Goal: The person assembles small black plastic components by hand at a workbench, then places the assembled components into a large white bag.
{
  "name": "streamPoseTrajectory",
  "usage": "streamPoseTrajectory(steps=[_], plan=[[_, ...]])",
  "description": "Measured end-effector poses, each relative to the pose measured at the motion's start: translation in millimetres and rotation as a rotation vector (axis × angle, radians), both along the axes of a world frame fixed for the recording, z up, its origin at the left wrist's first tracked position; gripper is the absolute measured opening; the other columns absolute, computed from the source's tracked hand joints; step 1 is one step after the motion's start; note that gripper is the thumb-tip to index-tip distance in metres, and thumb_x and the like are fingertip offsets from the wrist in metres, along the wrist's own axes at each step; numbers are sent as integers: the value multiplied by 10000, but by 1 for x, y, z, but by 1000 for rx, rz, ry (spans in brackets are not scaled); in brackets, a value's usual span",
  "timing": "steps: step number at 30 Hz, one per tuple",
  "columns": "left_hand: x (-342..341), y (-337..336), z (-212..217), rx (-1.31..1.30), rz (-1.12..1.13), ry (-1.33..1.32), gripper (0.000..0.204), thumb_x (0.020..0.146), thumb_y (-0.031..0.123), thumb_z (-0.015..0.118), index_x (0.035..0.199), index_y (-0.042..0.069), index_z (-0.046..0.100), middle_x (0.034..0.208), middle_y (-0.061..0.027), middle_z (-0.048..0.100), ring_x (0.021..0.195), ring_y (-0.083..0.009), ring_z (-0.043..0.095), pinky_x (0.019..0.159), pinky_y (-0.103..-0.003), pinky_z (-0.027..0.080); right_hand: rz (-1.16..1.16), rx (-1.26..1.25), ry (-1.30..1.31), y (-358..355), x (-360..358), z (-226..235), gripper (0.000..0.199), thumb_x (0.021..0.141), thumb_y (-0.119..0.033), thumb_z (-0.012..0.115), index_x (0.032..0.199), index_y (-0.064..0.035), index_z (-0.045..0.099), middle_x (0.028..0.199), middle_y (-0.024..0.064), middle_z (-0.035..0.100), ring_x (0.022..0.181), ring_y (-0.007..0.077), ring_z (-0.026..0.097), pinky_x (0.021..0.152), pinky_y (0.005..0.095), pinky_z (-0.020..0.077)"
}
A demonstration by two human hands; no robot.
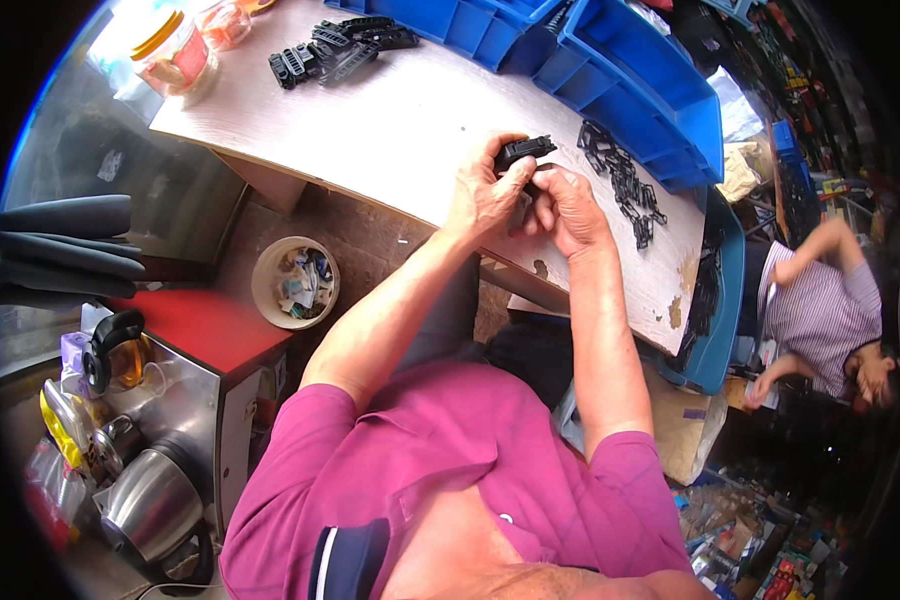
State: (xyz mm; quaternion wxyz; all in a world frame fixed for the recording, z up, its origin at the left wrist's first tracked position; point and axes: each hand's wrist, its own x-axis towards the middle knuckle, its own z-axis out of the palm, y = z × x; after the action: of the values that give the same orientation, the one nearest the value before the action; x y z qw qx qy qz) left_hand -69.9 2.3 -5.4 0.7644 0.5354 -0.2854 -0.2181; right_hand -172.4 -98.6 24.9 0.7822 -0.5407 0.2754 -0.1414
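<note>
A black plastic part [526, 151] is held up over the near edge of the white table [410, 120]. My left hand [487, 190] is closed round it, thumb on the near side. Close against it, my right hand [568, 212] has its thumb and forefinger pinched together at the part's lower end; whatever sits between those fingertips is too small to make out. To the right of my hands lies a spread of small black plastic pieces [622, 185]. Farther off at the left rests a pile of assembled black plastic parts [342, 48].
Blue plastic bins [638, 90] line the table's far side. A jar with a yellow lid [175, 55] stands at the far left corner. Below the table's left side is a waste bucket [262, 285]. A teal tub [732, 300] stands at the right, with another person [820, 310] beyond.
</note>
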Motion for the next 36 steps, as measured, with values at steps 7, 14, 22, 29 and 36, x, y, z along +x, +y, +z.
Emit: streamPoseTrajectory(steps=[7, 14, 22, 29, 36], plan=[[-11, 1, 4, -68, 97, 73, 241, 885, 67, 672, 1106, -1, 605, 799, -47, 635, 656, -84, 579, 569, -244, 487, -249, 15, -5, 32, -2, -1, 139, 848, -159, 685, 883, -25, 673, 593, -8, 571, 438, 67, 447, 440, 217, 376], [-12, 3, 7, -156, 81, 156, 247, 878, 62, 672, 1100, -20, 603, 773, -46, 636, 599, -77, 588, 551, -227, 507, -386, -57, -104, 39, -9, -9, 191, 886, -214, 645, 877, -25, 625, 486, 32, 458, 435, 184, 511, 505, 418, 558], [-8, 9, -1, 80, 24, -345, 292, 771, 81, 630, 1054, 8, 643, 767, -113, 653, 662, -177, 643, 633, -320, 520, -329, 50, -223, 31, -20, 25, 205, 891, -204, 606, 800, -32, 543, 458, 8, 406, 391, 174, 497, 457, 463, 573], [-15, 14, 6, 218, -95, -469, 301, 780, 54, 608, 1078, 25, 640, 857, -144, 670, 780, -205, 650, 713, -331, 508, -415, 53, -91, 34, -26, 19, 203, 897, -218, 616, 829, -32, 570, 448, -4, 404, 361, 154, 465, 401, 375, 520], [-20, 19, 23, 209, -184, -493, 247, 806, 65, 613, 1045, 13, 643, 817, -157, 672, 718, -220, 659, 664, -341, 514, -462, 14, -136, 33, -31, 6, 171, 871, -184, 647, 795, -49, 574, 458, -10, 416, 349, 137, 420, 360, 293, 380]])
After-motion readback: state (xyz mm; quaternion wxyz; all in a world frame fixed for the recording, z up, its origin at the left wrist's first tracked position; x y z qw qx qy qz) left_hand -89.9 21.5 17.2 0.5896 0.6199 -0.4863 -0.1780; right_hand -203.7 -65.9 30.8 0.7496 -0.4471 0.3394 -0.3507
